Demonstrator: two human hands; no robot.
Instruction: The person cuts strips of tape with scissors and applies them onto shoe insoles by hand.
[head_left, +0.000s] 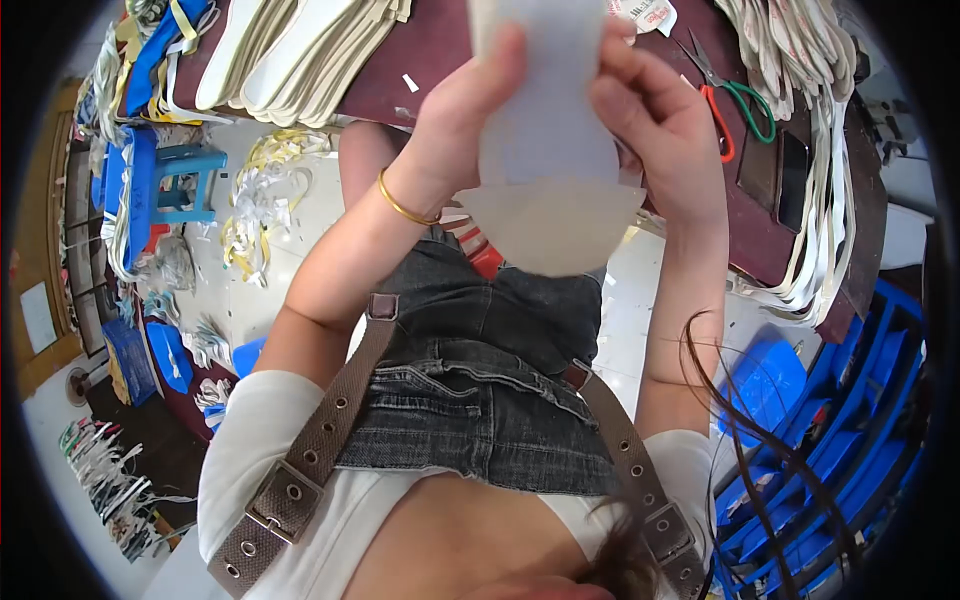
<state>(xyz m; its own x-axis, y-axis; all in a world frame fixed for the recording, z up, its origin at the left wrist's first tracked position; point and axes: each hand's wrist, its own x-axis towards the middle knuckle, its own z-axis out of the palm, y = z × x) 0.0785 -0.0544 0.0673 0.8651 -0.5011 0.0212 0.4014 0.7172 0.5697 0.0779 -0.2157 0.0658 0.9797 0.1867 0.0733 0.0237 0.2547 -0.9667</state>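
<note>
A cream insole point(553, 230) with a rounded end is held up in front of me, over my lap. A pale, smooth, translucent-looking strip point(548, 110) lies along it, leaving the rounded end bare. The insole's far end runs out of the top of the view. My left hand point(475, 100), with a gold bangle at the wrist, grips its left edge. My right hand point(655, 125) is closed at the right edge, its fingers bent and partly blurred.
Stacks of insoles point(300, 60) lie at the back left of the dark red table point(440, 65). On the right are scissors point(730, 95) with red and green handles, a dark phone point(793, 180) and hanging white strips point(825, 200). Blue racks point(850, 400) and a blue stool point(185, 180) stand around.
</note>
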